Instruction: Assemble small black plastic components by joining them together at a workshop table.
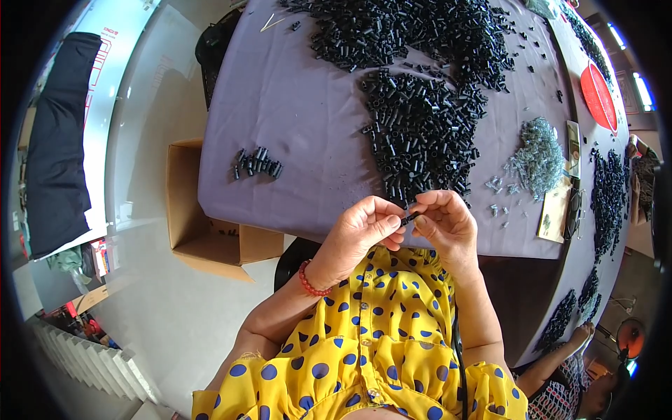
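Close to the table's near edge, my left hand [365, 227] and my right hand [449, 227] meet in front of my body. Between their fingertips is a small black plastic tube [409, 219], pinched from both sides. Whether a second tiny piece is also in my fingers, I cannot tell. Just beyond my hands spreads a big heap of loose black plastic tubes [423, 129]. To the left, on the purple tablecloth [301, 126], lies a little cluster of similar black tubes [257, 162]. A pile of small clear plastic pieces [539, 157] sits to the right.
An open cardboard box [203, 238] stands on the floor left of the table. Right of the clear pieces are a small board [554, 210] and a pair of glasses [575, 213]. Farther right are a red basket [598, 98], more black parts [607, 203] and another person's arm [556, 360].
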Demonstrator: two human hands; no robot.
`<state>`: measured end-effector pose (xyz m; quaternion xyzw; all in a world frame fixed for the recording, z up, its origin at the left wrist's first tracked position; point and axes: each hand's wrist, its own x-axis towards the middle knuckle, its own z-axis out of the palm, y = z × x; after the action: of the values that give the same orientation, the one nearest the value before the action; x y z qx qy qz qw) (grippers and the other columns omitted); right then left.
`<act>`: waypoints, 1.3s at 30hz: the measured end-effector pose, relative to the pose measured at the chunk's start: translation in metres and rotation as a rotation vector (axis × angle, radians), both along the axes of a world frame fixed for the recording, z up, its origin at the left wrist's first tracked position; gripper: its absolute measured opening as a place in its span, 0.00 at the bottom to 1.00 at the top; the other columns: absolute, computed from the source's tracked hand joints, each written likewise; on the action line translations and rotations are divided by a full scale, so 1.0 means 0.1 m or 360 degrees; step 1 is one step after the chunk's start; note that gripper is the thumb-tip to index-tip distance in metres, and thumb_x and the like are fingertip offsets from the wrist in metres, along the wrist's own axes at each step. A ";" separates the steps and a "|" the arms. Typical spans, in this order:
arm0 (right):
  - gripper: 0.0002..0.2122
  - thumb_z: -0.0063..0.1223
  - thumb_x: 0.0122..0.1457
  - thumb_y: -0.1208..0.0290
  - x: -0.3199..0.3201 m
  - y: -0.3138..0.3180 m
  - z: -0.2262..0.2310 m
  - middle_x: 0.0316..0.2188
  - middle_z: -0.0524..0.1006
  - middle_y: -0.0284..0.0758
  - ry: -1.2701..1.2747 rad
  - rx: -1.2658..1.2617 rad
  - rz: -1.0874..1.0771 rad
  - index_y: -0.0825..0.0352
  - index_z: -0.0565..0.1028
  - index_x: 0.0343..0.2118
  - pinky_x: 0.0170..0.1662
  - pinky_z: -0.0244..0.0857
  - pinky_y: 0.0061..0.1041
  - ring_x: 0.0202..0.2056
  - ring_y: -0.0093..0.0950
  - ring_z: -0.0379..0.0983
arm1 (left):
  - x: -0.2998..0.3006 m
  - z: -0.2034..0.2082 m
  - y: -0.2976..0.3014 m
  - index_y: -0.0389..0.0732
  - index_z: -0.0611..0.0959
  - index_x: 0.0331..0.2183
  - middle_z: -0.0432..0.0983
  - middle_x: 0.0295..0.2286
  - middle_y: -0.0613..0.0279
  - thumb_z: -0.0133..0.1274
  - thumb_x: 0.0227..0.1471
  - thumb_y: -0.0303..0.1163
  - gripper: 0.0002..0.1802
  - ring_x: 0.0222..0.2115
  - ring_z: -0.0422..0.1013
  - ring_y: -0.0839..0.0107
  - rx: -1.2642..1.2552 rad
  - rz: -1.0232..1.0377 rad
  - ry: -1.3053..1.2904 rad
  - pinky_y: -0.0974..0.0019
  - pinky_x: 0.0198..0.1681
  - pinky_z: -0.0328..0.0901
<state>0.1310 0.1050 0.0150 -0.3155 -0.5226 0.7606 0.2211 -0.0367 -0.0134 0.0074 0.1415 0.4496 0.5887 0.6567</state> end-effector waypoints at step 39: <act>0.13 0.55 0.60 0.88 0.01 0.07 0.09 0.40 0.76 0.29 -0.0088 -0.0122 0.0239 0.70 0.73 0.47 0.45 0.70 0.20 0.40 0.18 0.73 | 0.04 0.06 0.01 0.35 0.75 0.48 0.79 0.36 0.62 0.56 0.63 0.26 0.12 0.35 0.77 0.77 -0.0092 0.0086 -0.0114 0.72 0.42 0.75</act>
<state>0.1320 0.1123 0.0238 -0.3046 -0.5213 0.7854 0.1366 -0.0331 -0.0124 0.0131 0.0891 0.4464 0.5975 0.6601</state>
